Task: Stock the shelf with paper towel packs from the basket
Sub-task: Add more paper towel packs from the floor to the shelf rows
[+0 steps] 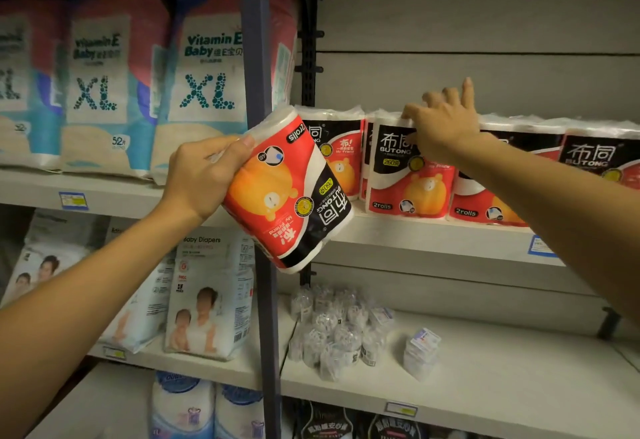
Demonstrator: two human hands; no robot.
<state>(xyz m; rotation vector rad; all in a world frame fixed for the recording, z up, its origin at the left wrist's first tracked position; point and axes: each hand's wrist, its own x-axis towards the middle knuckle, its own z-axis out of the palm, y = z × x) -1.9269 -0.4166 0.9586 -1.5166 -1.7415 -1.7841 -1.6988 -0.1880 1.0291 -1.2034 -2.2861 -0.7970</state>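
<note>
The left hand (pixel 204 178) grips a paper towel pack (pixel 289 192) by its end, fingers curled over the wrapper and thumb pressed along the top edge; the pack is held upside down and tilted, its printed "2rolls" label reading inverted, and it hangs in the air in front of the dark blue upright post (pixel 258 92), not yet resting on anything. Just beyond this hand's pack, to its right, stands the shelf (pixel 433 241) with a row of matching packs (pixel 408 175) set upright side by side along it, red and black wrappers facing out. The right hand (pixel 445 123) reaches over that row with fingers spread, the fingertips resting on the top edge of one pack in the row while the forefinger points upward against the grey back panel (pixel 485 22); it presses and steadies rather than grips. Behind and to the left of the left hand, large diaper bags (pixel 204 85) marked XL stand on a neighbouring shelf. Below the left forearm, white baby diaper packs (pixel 207 296) lean together on a lower shelf. Under the right forearm, on the board beneath the stocked row, lie a cluster of small clear-wrapped items (pixel 332 331) and a small white stack (pixel 420 352) apart from them. A blue price tag (pixel 540 246) sits on the shelf edge near the right forearm. The basket is out of view.
</note>
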